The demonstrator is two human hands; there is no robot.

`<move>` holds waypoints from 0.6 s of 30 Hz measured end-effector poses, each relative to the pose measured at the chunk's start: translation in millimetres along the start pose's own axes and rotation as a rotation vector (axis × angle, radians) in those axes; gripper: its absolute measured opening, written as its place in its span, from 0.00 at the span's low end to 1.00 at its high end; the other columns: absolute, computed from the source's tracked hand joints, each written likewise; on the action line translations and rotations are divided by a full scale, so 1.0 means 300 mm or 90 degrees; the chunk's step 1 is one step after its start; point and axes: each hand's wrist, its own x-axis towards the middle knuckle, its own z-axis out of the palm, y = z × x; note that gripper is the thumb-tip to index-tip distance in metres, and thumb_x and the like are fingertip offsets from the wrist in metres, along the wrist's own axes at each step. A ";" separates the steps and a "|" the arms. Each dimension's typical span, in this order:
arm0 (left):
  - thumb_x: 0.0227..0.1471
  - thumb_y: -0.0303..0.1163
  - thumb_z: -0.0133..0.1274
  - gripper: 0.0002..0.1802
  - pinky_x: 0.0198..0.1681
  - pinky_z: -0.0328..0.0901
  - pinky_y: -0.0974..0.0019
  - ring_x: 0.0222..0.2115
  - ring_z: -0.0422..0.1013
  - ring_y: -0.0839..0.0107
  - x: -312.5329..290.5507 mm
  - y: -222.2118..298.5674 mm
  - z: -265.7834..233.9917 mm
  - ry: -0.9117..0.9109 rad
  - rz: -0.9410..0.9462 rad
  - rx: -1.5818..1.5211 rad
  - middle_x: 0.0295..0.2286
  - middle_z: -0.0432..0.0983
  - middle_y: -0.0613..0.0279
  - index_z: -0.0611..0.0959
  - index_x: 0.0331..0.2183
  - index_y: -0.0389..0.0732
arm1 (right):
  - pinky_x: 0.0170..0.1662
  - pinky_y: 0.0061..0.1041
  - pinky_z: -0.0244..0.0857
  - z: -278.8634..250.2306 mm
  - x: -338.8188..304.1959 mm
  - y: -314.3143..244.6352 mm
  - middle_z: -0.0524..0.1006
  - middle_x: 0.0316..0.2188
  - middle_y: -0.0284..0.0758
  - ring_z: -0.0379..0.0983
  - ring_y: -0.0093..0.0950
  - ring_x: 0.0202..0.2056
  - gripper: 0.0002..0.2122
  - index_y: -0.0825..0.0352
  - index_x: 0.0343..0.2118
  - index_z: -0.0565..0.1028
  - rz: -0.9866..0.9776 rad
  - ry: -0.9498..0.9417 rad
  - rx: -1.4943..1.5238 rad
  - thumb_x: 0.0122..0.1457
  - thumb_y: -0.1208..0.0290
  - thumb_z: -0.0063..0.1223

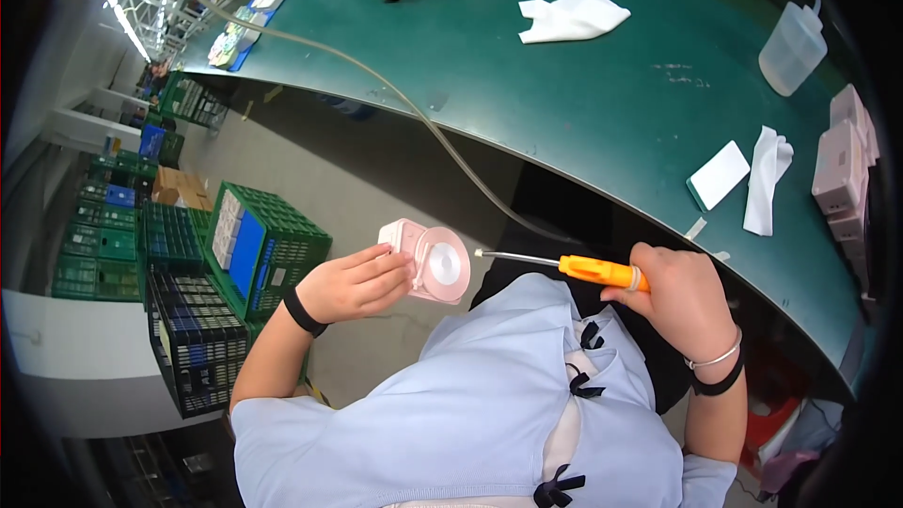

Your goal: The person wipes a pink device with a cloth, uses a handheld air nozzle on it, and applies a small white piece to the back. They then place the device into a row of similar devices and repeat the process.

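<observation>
My left hand [362,283] is closed around the side of a small pink device [445,266]. The device is box-shaped, with a round disc that has a silvery-white centre and a thin arm beside it, like a miniature record player. In my right hand [682,299] is an orange air blow gun [591,271], its slim metal nozzle pointing left at the disc. A small gap separates the nozzle tip from the device. Both are held in front of my lap, off the green bench [527,103]. My right fingers wrap round the gun's handle.
A clear hose [414,108] hangs across the bench edge towards my lap. On the bench lie white cloths [574,15], a white pad [720,175], squeeze bottles [793,47] and more pink devices [840,167]. Green crates [268,235] stand on the floor to the left.
</observation>
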 end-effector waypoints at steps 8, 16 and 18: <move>0.51 0.26 0.58 0.18 0.56 0.69 0.57 0.51 0.72 0.60 -0.093 0.012 0.059 0.016 -0.283 -0.318 0.48 0.76 0.57 0.79 0.46 0.38 | 0.28 0.36 0.65 0.028 0.082 0.014 0.74 0.20 0.40 0.73 0.44 0.24 0.24 0.66 0.24 0.69 0.032 -0.007 -0.042 0.48 0.48 0.66; 0.61 0.38 0.55 0.25 0.60 0.64 0.54 0.56 0.68 0.58 -0.232 0.179 0.330 0.642 -0.835 -1.274 0.53 0.72 0.56 0.72 0.56 0.38 | 0.28 0.37 0.66 0.051 0.116 0.022 0.74 0.19 0.40 0.73 0.43 0.24 0.23 0.66 0.25 0.70 -0.027 -0.033 0.034 0.50 0.49 0.65; 0.61 0.40 0.55 0.27 0.61 0.64 0.53 0.56 0.67 0.58 -0.197 0.224 0.370 0.834 -0.881 -1.434 0.54 0.71 0.55 0.70 0.57 0.38 | 0.27 0.36 0.67 0.072 0.109 0.008 0.75 0.19 0.39 0.74 0.41 0.23 0.23 0.66 0.26 0.71 -0.019 -0.026 -0.014 0.52 0.48 0.63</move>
